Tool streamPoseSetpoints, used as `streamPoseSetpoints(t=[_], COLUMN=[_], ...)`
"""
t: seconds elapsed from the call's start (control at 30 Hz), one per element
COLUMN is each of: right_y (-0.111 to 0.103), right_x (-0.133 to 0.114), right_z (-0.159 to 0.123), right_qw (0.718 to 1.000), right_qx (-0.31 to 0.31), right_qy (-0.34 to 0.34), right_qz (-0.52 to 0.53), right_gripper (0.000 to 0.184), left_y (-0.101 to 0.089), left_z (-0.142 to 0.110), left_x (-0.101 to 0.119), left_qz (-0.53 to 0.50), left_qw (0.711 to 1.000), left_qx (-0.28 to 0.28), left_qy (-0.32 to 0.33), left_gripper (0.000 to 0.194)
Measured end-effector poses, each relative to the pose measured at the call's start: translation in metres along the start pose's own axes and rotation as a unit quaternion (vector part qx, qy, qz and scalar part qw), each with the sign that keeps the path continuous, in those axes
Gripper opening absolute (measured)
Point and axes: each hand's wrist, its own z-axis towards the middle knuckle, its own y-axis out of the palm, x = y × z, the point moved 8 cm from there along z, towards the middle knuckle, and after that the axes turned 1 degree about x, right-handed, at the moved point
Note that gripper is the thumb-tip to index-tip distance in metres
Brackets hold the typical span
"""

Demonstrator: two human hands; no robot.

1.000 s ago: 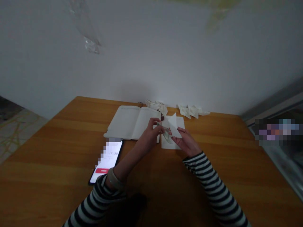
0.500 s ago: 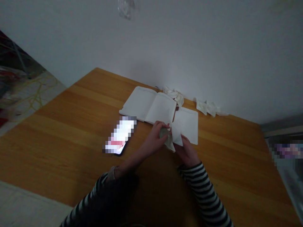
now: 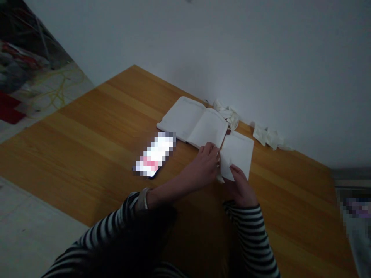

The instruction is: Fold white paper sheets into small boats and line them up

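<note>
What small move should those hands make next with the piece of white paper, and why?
Probably the left hand should ease slightly aside while the right hand steadies the piece of white paper. The right thumb lies over the paper, so it seems supported, whereas the left hand hides part of its left side.

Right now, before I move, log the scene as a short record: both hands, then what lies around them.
Left hand: fingers bent at the white paper's left edge; fingertips partly hidden
Right hand: grips the white paper, thumb on top
Notebook: open on the table, beyond the left hand
Loose sheet: flat, right of the notebook, partly behind the white paper
Phone: screen lit, left of the left hand
Crumpled papers: along the table's wall-side edge
</note>
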Motion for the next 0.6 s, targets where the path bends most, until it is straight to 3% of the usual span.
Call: streamPoseSetpoints(t=[0.2,0.37,0.6], right_y=[-0.006,-0.014,-0.003], right_x=[0.005,0.012,0.012], right_z=[0.005,0.008,0.011], right_qw=[1.0,1.0,0.998], right_qx=[-0.017,0.007,0.001], right_qy=[0.008,0.024,0.019], right_qz=[-0.008,0.014,0.052], right_gripper=[0.023,0.023,0.024], left_y=[-0.008,-0.01,-0.01], left_z=[0.006,0.016,0.022], left_x=[0.001,0.0,-0.01], left_qz=[-0.056,-0.062,-0.123], left_qw=[0.998,0.997,0.991], left_qx=[0.004,-0.03,-0.046], left_qy=[-0.016,-0.019,-0.013], left_gripper=[0.053,0.019,0.013])
